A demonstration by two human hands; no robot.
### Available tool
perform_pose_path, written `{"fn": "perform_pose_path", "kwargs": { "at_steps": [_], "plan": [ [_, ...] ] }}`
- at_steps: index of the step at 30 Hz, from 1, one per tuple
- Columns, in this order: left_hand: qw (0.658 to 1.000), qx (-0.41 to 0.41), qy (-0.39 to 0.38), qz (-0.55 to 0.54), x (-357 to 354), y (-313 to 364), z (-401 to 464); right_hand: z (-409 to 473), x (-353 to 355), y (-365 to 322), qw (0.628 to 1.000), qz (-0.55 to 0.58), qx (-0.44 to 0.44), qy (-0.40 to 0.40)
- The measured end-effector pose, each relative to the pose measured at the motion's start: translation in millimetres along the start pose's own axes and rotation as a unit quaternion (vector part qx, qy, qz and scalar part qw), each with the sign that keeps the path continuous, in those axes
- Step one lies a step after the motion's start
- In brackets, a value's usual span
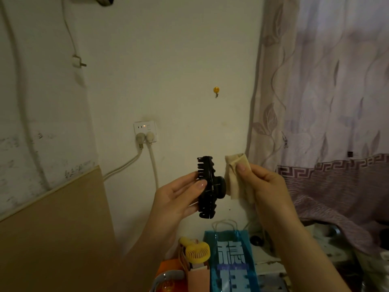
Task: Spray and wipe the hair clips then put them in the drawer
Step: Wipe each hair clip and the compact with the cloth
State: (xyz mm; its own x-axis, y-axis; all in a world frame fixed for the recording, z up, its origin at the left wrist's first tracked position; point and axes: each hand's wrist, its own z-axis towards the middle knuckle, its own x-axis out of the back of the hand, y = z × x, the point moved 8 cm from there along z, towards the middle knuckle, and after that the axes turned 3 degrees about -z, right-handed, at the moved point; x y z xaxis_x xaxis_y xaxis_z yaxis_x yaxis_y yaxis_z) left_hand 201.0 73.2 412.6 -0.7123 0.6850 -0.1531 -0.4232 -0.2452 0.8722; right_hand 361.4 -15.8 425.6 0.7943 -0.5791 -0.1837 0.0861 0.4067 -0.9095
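The left hand (179, 197) pinched a black claw hair clip (208, 187) between thumb and fingers, holding it upright in front of the wall. The right hand (267, 186) gripped a folded beige cloth (235, 178), thumb pressed on it, just beside the clip's hinge. Judged from this, the wiping step was under way. No spray bottle, drawer or other clips appeared; storing remained to be done.
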Motion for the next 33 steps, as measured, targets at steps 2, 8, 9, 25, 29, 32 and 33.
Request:
{"fn": "perform_pose_path", "kwargs": {
  "at_steps": [2,8,9,25,29,32,33],
  "plan": [
    [1.0,0.002,-0.01,-0.002,-5,-2,0,2,-7,-2,1.0,-0.004,0.002,-0.023],
    [0.999,0.0,-0.034,0.007,-15,-4,1,-2,-21,5,0.997,0.018,-0.007,-0.076],
    [0.999,0.0,-0.038,0.01,-16,-4,1,-3,-21,6,0.997,0.025,-0.008,-0.077],
    [1.0,-0.001,-0.024,-0.01,-15,-8,-3,-7,-23,17,0.996,0.042,0.0,-0.077],
    [0.999,0.01,-0.012,-0.032,-12,-9,-4,-14,-26,26,0.995,0.044,-0.004,-0.093],
    [0.999,0.02,-0.007,-0.034,-10,-11,-6,-19,-29,30,0.993,0.058,-0.002,-0.107],
    [0.999,0.018,-0.003,-0.026,-9,-11,-6,-20,-30,30,0.992,0.059,-0.001,-0.108]
  ]
}}
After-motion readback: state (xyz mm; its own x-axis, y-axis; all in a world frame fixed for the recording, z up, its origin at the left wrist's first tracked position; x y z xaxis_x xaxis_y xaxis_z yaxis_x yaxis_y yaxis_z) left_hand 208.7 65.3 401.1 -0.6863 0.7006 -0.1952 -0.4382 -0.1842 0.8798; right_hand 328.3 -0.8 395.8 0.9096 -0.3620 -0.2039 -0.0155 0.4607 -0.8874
